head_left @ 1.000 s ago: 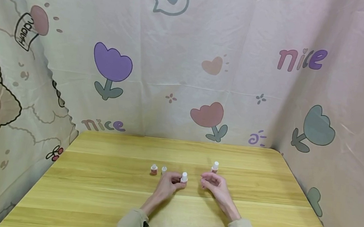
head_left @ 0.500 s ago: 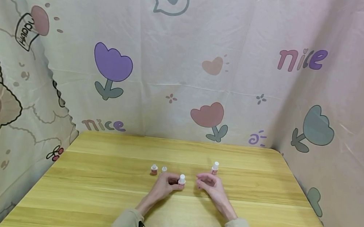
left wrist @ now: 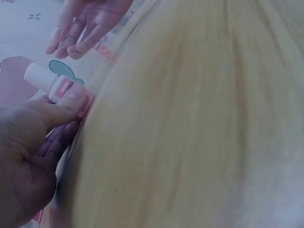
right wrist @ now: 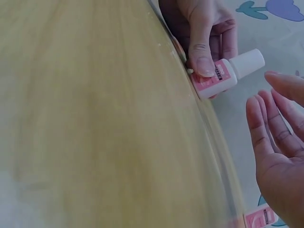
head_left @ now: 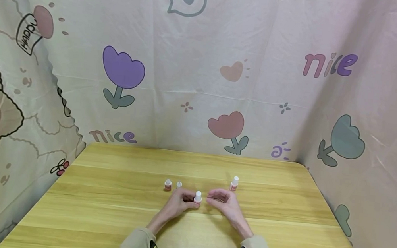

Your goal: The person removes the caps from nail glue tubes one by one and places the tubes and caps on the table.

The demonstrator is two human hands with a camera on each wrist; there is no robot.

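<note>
Between thumb and fingers, my left hand [head_left: 175, 205] grips a small bottle [head_left: 197, 199] with a white cap and a pink label. It stands upright at the middle of the table; in the right wrist view the thumb presses on the label of this bottle [right wrist: 216, 84]. My right hand [head_left: 226, 205] is just right of it, fingers gently bent and holding nothing. Its fingertips come close to the white cap [right wrist: 248, 63] with a gap between. Another white-capped bottle [head_left: 234, 184] stands behind the right hand.
Left of the left hand stands a small bottle [head_left: 168, 185] with a pale top. Beside it, a second pale top [head_left: 179, 185] shows, its lower part hidden by the left hand. The wooden table [head_left: 112, 195] ends at a printed cloth [head_left: 183, 58] behind.
My right hand has moved left, closer to the held bottle. The left hand has shifted slightly left and nearer me, still holding its bottle.
</note>
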